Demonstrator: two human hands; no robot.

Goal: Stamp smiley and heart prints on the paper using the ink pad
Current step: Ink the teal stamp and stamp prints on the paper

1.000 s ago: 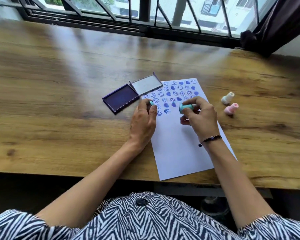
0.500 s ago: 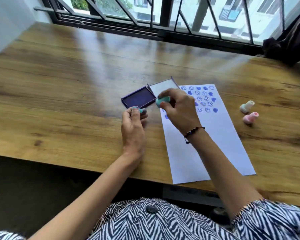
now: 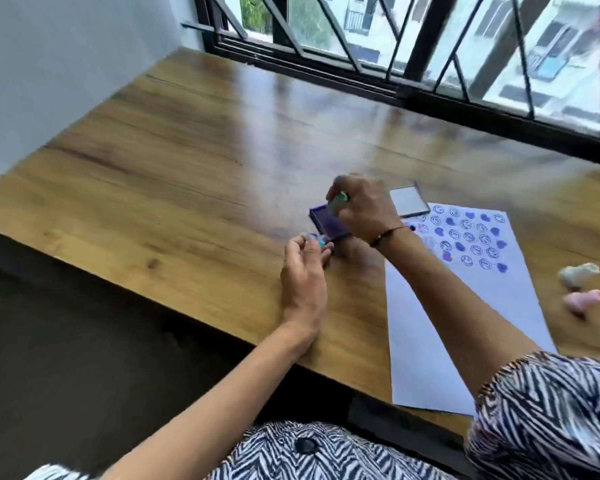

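While the right hand (image 3: 362,211) reaches across the body, it grasps a teal stamp (image 3: 340,198) between thumb and fingers and holds it over the purple ink pad (image 3: 326,221); motion blur prevents confirming whether the stamp face touches the ink. A second ago this hand held the same stamp over the paper (image 3: 465,306); it has since travelled toward 9 o'clock onto the pad, which indicates a re-inking step between prints.

Head view, remaining items: the left hand (image 3: 303,271) pinches a second small teal stamp (image 3: 317,241) just beside the pad's near corner, at 7 o'clock from the pad. This hand has also left the paper edge. The pad's open lid (image 3: 407,202) lies at 3 o'clock from the pad, touching the sheet's far corner. The paper lies at 4 o'clock from the pad and carries rows of blue smiley and heart prints (image 3: 468,237) across its far part; the near part is blank. Two spare stamps, white (image 3: 579,273) and pink (image 3: 584,299), lie on the wooden table (image 3: 187,168) at 3 o'clock from the paper.

Judgement: stamping is well advanced, and more prints likely follow this re-inking.
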